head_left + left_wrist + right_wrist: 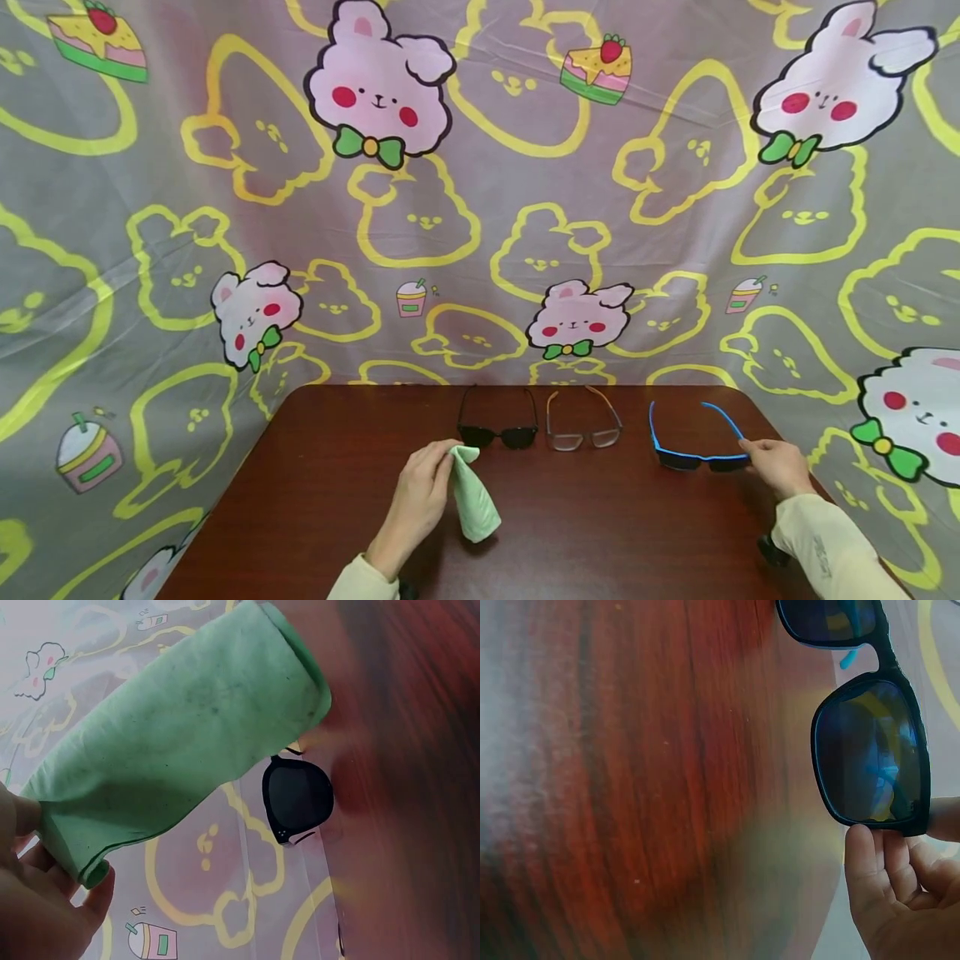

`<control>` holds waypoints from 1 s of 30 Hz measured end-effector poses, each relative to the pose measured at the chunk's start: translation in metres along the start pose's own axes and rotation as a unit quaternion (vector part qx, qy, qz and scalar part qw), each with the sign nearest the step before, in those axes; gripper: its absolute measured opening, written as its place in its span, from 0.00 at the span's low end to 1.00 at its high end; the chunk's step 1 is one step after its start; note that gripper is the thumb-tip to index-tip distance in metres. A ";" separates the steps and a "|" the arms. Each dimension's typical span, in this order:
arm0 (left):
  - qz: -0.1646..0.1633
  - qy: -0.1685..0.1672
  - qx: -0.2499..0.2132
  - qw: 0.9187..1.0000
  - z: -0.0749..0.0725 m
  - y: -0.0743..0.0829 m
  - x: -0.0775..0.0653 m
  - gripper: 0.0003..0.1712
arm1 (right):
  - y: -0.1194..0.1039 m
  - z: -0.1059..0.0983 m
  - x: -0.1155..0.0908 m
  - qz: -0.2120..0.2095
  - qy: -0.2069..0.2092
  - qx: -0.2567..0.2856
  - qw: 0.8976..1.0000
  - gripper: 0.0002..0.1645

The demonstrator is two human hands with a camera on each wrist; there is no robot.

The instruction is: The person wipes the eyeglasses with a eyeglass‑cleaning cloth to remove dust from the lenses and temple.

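A folded green cloth point(476, 504) hangs from my left hand point(420, 490), which pinches it by its upper end. In the left wrist view the cloth point(187, 727) shows small dark specks. My right hand point(780, 467) grips blue-framed sunglasses point(701, 457) at their right corner, near the table's right side. Up close in the right wrist view, the fingers point(861, 859) touch the lower edge of the dark lens point(870, 754), and the temples spread open behind. Whether these sunglasses touch the table is hard to tell.
Black sunglasses point(498, 436) stand at the table's back, temples pointing to the rear. Beside them are clear-lens glasses point(583, 439) with orange-brown temples. All this is on a dark red-brown wooden table point(322, 467). A patterned curtain point(480, 183) rises behind it and along both sides.
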State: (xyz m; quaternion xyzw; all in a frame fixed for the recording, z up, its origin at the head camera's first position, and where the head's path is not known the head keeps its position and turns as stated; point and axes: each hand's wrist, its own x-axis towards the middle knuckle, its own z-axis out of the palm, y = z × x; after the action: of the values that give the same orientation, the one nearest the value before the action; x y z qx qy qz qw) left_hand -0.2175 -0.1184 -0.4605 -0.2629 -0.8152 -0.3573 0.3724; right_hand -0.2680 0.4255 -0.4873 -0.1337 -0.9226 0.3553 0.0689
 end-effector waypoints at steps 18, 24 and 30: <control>-0.198 -0.054 -0.190 0.960 -0.009 0.019 0.006 0.11 | 0.011 0.007 0.013 0.069 0.003 0.054 0.996 0.31; -0.277 -0.054 -0.287 0.915 -0.015 0.023 0.011 0.11 | 0.008 0.008 0.014 0.073 0.007 0.046 0.996 0.31; -0.335 -0.032 -0.366 0.868 -0.009 0.011 0.006 0.13 | 0.004 0.008 0.016 0.041 0.011 -0.003 0.999 0.32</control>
State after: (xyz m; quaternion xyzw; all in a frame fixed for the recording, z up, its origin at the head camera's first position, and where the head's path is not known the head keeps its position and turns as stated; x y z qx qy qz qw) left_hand -0.2096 -0.1174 -0.4471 -0.1027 -0.6766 -0.7246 0.0810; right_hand -0.2845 0.4279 -0.4952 -0.1752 -0.9166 0.3536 0.0643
